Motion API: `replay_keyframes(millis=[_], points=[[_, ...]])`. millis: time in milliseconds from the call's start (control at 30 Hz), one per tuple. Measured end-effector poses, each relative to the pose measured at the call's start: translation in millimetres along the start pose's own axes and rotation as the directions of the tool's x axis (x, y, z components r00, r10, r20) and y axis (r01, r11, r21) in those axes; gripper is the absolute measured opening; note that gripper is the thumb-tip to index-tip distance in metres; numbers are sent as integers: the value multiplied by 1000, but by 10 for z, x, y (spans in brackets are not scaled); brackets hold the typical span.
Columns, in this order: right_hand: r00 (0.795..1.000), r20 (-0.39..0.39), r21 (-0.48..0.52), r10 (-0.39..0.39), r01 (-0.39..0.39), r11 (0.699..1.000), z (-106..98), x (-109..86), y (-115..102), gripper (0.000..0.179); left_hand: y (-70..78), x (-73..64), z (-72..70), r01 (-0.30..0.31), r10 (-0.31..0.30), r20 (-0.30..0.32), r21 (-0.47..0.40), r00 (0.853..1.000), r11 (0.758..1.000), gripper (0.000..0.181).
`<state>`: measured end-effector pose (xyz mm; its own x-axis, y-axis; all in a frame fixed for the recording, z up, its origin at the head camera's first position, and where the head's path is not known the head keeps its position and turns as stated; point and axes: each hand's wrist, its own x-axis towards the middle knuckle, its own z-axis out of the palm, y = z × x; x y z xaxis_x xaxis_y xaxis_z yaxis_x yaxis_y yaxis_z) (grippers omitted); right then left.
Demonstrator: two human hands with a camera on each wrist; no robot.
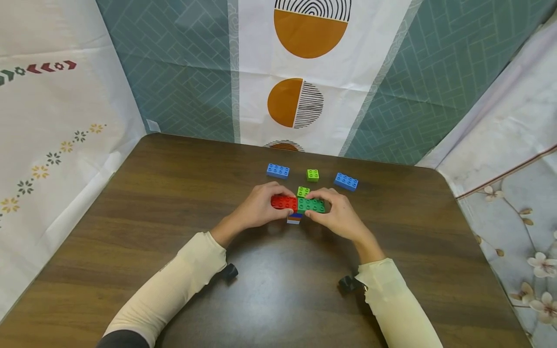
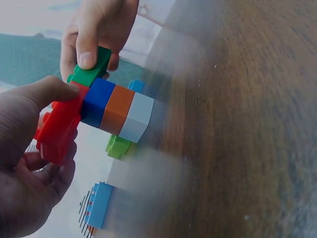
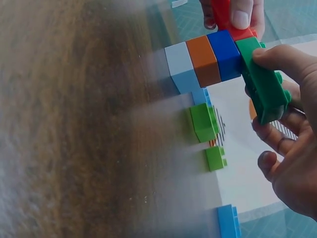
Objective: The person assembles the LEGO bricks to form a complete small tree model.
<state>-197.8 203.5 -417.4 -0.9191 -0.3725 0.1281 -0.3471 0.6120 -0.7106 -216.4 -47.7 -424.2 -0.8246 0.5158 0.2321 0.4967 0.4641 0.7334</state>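
pinches red brick (image 1: 284, 202) between thumb and fingers of left hand (image 1: 259, 207), same kind of grip on green brick (image 1: 311, 205) with right hand (image 1: 340, 212). holds both end to end, touching, on top of short column over the table (image 1: 196, 193), right between the hands. reads top to bottom as dark-blue block (image 2: 98, 102), orange block (image 2: 117, 109), white block (image 2: 137, 118), stacked flush. makes a t shape: red out to the left, green out to the right, meeting over the column. shows no clear gap under either in wrist views; cannot tell if pressed fully home, nor if resting on the table or held just above. looks well along, as a judgement: has column built, red and green in position. seems to leave a firm press, if not yet seated, and release of both grips. leaves unattached: near lime brick (image 1: 303, 192) just behind column, far lime brick (image 1: 312, 175) beyond, left blue brick (image 1: 277, 170) and right blue brick (image 1: 346, 181) off to the sides, all loose on the table. cannot tell if meant for this build.
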Motion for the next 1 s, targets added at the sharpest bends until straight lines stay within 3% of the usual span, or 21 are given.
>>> replay_keyframes(millis=[1000], points=[[999, 8, -61, -40, 41, 997, -17, 11, -77, 36, -2, 1, 30, 5, -5, -13, 15, 1000, 1000, 31]])
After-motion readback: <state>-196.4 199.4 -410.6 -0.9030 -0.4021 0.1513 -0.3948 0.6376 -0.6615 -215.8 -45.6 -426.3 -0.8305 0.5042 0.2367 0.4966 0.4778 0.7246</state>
